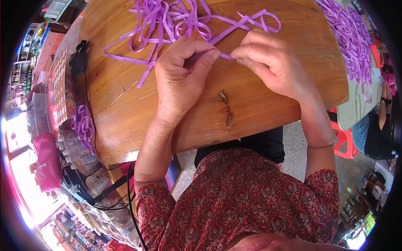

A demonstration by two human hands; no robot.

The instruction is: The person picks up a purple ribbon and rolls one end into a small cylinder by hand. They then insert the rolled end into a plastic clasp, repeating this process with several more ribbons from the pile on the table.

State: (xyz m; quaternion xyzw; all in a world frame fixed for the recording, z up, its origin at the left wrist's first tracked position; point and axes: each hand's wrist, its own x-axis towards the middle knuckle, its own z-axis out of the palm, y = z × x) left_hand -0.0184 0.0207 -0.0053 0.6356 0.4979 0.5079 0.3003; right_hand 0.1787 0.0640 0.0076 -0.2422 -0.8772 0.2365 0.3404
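A narrow purple ribbon (pixel 227 56) runs between my two hands above the wooden table. My left hand (pixel 184 69) is closed, pinching the ribbon between thumb and forefinger. Just to the right, my right hand (pixel 268 62) pinches the same strip with its fingertips pressed together. A loose tangle of purple ribbon (pixel 167 21) lies beyond my hands at the far side, with loops trailing left and right. On the table left of my left forearm lies a thin metal tool (pixel 124 90), too small to name surely.
The wooden table (pixel 130 134) has its near edge close to my body. A big heap of purple ribbon (pixel 349 42) lies on a pale table at the right. At left are another ribbon bunch (pixel 83 123), a black cable (pixel 88 100) and a pink pouch (pixel 47 161). A red stool (pixel 345 142) stands at right.
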